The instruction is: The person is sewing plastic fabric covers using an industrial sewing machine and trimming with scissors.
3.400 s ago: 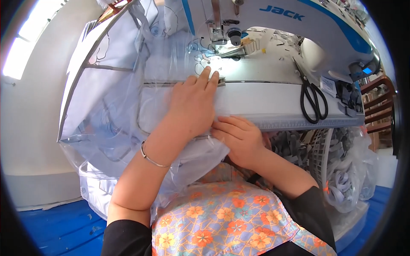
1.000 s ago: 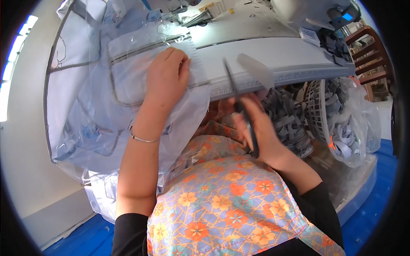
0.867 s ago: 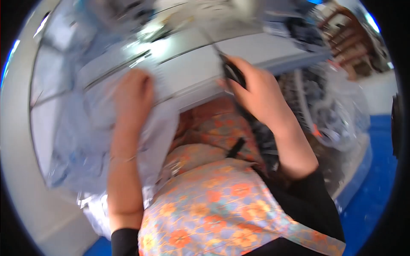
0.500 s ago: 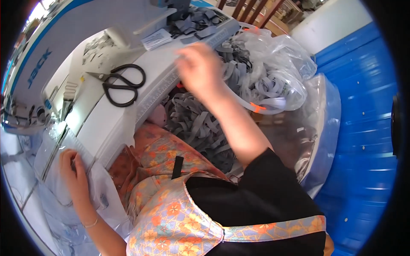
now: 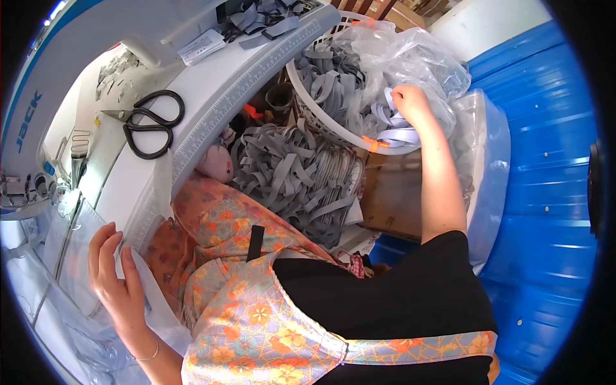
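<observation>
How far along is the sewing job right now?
Done: the scissors lie set down on the machine table. In hand: the right hand grips a pale strap at the basket; the left hand rests on the clear plastic piece. Left: the strap is unsewn.

Black scissors (image 5: 149, 123) lie on the white sewing table (image 5: 212, 96) (ruler-edged).

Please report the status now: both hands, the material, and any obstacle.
Left hand flat on clear plastic sheet. Right hand gripping pale strips in white basket. Scissors lying apart on table.
</observation>
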Action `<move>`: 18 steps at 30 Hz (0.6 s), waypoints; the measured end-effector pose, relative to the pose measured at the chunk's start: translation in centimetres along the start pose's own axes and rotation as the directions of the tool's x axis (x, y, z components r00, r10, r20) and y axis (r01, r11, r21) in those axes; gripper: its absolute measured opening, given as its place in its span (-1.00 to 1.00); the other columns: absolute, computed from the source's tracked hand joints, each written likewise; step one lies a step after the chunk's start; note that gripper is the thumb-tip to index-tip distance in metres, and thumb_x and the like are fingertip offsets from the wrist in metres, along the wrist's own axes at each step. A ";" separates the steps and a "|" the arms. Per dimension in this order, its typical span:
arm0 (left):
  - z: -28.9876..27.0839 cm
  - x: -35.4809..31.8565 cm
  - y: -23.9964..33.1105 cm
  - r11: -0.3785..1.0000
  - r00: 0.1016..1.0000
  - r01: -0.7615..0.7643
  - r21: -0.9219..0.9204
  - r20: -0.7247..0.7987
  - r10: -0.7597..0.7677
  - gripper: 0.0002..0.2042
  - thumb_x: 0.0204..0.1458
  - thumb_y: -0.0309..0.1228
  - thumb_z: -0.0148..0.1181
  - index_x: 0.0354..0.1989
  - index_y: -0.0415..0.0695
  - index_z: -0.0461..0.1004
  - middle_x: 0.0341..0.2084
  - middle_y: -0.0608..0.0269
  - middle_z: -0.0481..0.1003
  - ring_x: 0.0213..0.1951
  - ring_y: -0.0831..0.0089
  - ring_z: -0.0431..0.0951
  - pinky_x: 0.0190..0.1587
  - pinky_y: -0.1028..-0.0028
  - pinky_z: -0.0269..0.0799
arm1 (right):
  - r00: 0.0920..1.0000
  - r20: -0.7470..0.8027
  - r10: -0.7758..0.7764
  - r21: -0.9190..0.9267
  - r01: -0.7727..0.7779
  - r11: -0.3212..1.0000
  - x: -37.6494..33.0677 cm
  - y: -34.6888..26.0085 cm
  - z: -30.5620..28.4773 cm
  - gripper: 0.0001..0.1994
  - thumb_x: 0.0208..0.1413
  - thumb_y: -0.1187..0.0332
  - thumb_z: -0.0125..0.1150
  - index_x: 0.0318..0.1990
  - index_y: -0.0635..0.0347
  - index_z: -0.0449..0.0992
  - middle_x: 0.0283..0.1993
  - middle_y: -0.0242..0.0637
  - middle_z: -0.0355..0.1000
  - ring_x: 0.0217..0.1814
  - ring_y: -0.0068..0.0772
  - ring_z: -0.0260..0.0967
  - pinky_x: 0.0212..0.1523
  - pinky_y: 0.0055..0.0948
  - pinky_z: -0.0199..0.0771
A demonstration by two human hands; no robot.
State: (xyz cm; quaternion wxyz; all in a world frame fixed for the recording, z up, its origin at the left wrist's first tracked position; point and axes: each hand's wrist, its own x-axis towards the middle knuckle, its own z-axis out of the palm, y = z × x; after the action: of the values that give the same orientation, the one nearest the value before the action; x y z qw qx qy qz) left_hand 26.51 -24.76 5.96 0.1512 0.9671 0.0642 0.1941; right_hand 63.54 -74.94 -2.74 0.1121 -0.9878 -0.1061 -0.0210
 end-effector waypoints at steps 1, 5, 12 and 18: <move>-0.1 -0.2 0.1 1.000 1.000 0.001 0.004 0.002 -0.001 -0.82 0.16 -0.60 0.09 -0.08 -0.32 0.48 0.00 -0.06 0.52 0.01 0.00 0.54 0.08 0.19 0.44 | 0.996 -0.007 -0.093 -0.036 0.092 0.995 0.2 0.1 -0.3 -0.86 0.04 0.37 0.15 -0.40 0.23 0.57 -0.47 0.00 0.49 -0.41 -0.08 0.50 -0.33 -0.16 0.43; 0.0 -0.6 0.4 1.000 1.000 0.021 -0.018 0.012 -0.021 -0.82 0.14 -0.62 0.08 -0.09 -0.32 0.50 0.00 -0.06 0.52 0.02 0.00 0.54 0.09 0.20 0.44 | 0.989 0.060 -0.138 -0.150 0.146 0.978 0.3 -0.5 -1.5 -0.82 0.00 0.43 0.05 -0.41 0.27 0.58 -0.40 0.07 0.52 -0.35 0.05 0.53 -0.27 -0.11 0.48; 0.1 0.2 1.5 0.998 1.000 0.002 -0.067 0.010 -0.001 -0.82 0.15 -0.66 0.07 -0.09 -0.31 0.51 0.01 -0.03 0.52 0.03 0.06 0.55 0.13 0.26 0.41 | 0.993 0.001 0.118 0.414 -0.108 0.904 0.0 -2.9 -7.2 -0.77 0.20 0.30 0.03 -0.29 0.28 0.54 -0.43 -0.30 0.52 -0.43 -0.54 0.48 -0.40 -0.47 0.43; -0.5 2.8 4.1 0.971 0.994 -0.008 -0.240 0.107 0.035 -0.78 0.11 -0.60 0.05 -0.09 -0.31 0.50 0.00 -0.03 0.52 0.08 0.09 0.53 0.19 0.27 0.35 | 0.952 -0.126 -0.279 0.772 0.271 0.574 -0.6 -11.0 -15.7 -0.79 0.29 0.26 0.11 -0.17 0.22 0.52 -0.36 -0.51 0.41 -0.43 -0.74 0.19 -0.41 -0.68 0.20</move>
State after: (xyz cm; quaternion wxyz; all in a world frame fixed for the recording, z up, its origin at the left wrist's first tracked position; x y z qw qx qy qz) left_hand 29.12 -27.99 8.71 0.2680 0.9517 0.0215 0.1485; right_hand 60.29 -68.12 14.90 0.5249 -0.8114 -0.2568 0.0147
